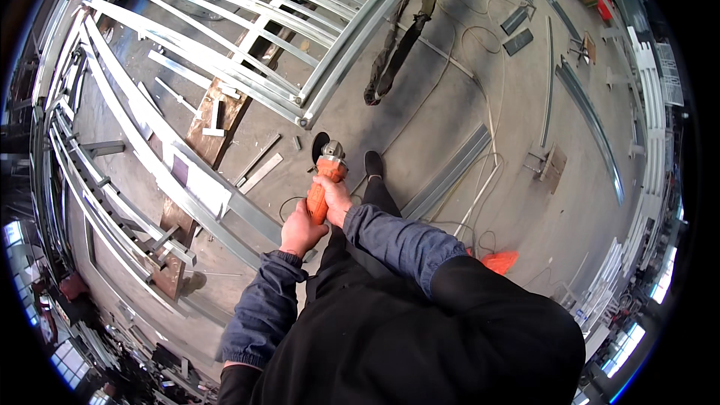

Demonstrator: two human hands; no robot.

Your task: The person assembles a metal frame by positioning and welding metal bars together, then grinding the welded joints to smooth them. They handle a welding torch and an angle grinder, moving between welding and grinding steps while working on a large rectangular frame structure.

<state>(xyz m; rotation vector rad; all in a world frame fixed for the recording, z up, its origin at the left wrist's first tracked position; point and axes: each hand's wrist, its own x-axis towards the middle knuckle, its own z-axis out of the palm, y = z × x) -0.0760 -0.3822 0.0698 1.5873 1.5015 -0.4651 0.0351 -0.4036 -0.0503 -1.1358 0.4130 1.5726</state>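
Observation:
An orange angle grinder [328, 169] with a grey metal head and a dark disc is held in front of my body, over the concrete floor. Both of my hands are closed around its body. My left hand [301, 231] grips the rear end, nearer to me. Farther forward, my right hand [334, 196] wraps the middle from the right side. The disc points away from me and to the left, apart from any metal. Just beyond the grinder lies the near corner of a welded metal frame [304, 121] with many parallel bars.
Long steel profiles [187, 199] run along my left. A dark strap [397, 56] hangs over the frame's right side. Cables [480, 79] cross the floor on the right, near channel bars [450, 172] and an orange-red sheet [499, 261]. Boards [217, 124] and offcuts [261, 172] lie ahead left.

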